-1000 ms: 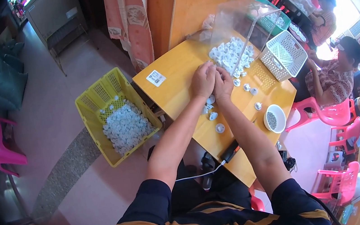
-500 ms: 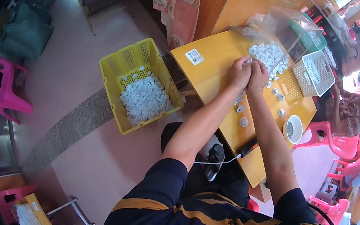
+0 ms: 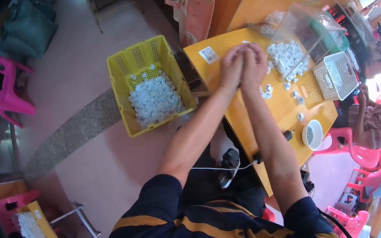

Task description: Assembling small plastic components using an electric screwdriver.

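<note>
My left hand and my right hand are pressed together over the far left part of the wooden table. Their fingers are curled inward, and what they hold is hidden. Right of them lies a heap of small white plastic parts. Several round white parts are spread out nearer me, and a few more sit beside my right wrist. A black electric screwdriver on a white cable passes under my right forearm, which covers its middle.
A yellow crate holding many white parts stands left of the table. At the table's right are a white basket and a white bowl of small metal pieces. A clear plastic cover stands behind the heap. Another person sits at right.
Both hands have moved together to the left, away from the heap of white parts. My right forearm has swung left over the electric screwdriver.
</note>
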Demonstrator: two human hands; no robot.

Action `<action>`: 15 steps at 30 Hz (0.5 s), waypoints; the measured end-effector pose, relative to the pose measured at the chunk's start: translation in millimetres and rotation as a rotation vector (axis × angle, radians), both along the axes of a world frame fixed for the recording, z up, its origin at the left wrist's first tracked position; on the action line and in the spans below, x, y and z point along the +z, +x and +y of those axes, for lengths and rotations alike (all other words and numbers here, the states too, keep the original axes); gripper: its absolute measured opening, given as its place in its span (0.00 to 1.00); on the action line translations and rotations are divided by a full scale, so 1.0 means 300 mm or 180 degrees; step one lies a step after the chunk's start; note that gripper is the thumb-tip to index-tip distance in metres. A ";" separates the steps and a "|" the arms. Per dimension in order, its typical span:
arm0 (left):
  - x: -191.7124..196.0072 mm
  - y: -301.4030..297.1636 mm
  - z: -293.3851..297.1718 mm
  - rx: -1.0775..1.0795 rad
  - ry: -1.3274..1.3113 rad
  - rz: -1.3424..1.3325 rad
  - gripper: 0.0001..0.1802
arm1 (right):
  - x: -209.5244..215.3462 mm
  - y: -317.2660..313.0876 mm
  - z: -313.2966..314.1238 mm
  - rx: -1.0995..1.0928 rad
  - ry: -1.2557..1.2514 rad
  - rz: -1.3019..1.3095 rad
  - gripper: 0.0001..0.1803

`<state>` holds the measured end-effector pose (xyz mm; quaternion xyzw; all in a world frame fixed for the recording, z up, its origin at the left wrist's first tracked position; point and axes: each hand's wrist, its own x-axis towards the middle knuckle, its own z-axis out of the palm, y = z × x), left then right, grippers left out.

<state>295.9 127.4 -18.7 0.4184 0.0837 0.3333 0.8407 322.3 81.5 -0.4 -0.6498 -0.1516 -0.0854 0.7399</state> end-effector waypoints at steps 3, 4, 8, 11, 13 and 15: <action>-0.008 -0.175 0.175 0.0292 0.0047 0.0012 0.13 | 0.009 -0.158 0.170 0.0259 -0.0269 -0.0448 0.10; -0.008 -0.264 0.240 0.0673 0.0349 0.0588 0.13 | 0.006 -0.241 0.236 0.0517 -0.0182 -0.0237 0.09; -0.200 -0.501 0.530 0.0891 0.0824 0.1160 0.18 | -0.092 -0.391 0.370 0.1025 -0.1152 -0.0914 0.18; -0.282 -0.613 0.586 0.0673 0.1822 0.2746 0.24 | -0.123 -0.371 0.270 0.1005 -0.1336 -0.1190 0.24; -0.370 -0.671 0.622 0.1833 0.3632 0.3251 0.29 | -0.038 -0.356 0.182 0.1279 -0.1443 -0.1219 0.24; -0.280 -0.535 0.529 0.1456 0.3303 0.2563 0.30 | 0.016 -0.269 0.017 0.1156 -0.1674 -0.1241 0.22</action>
